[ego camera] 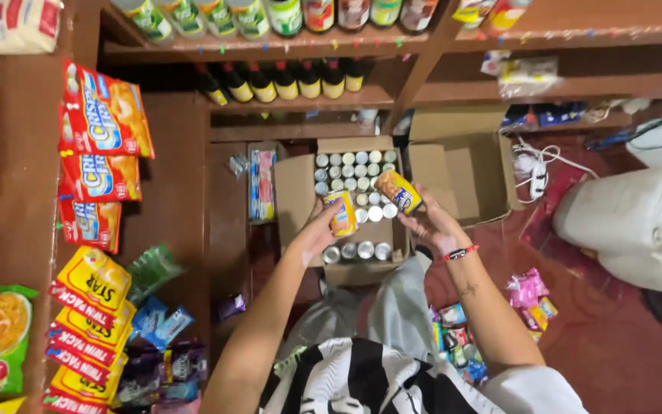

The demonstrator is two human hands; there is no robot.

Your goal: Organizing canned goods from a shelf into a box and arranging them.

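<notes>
observed at centre frame: the left hand (317, 234) is wrapped around a yellow can (342, 213), fingers clamped on its side, can standing roughly upright with its long axis running top to bottom of the frame. the right hand (429, 222) is clamped on a second yellow can (398, 191), which sits tilted, its long axis running from upper left to lower right, its top end leaning toward the upper left. the two cans are near each other but apart; the second sits slightly higher and to the right of the first.

both cans are held directly over the open cardboard box (298, 192), which lies just above the hands in the picture, flaps spread left and right. inside it, rows of silver can tops (355, 170) fill the upper part; a few more can tops show at the lower edge of the box, just below the left hand. the left-hand can is the nearer of the two to the box's lower rows; the right-hand can hangs over the box's right side.

a red and black bracelet (461, 252) sits on the right wrist. a second, empty-looking cardboard box (457, 165) stands just right of the first. bottles line the wooden shelves (308, 98) at the top of the frame; snack packets (101, 146) hang at the left
</notes>
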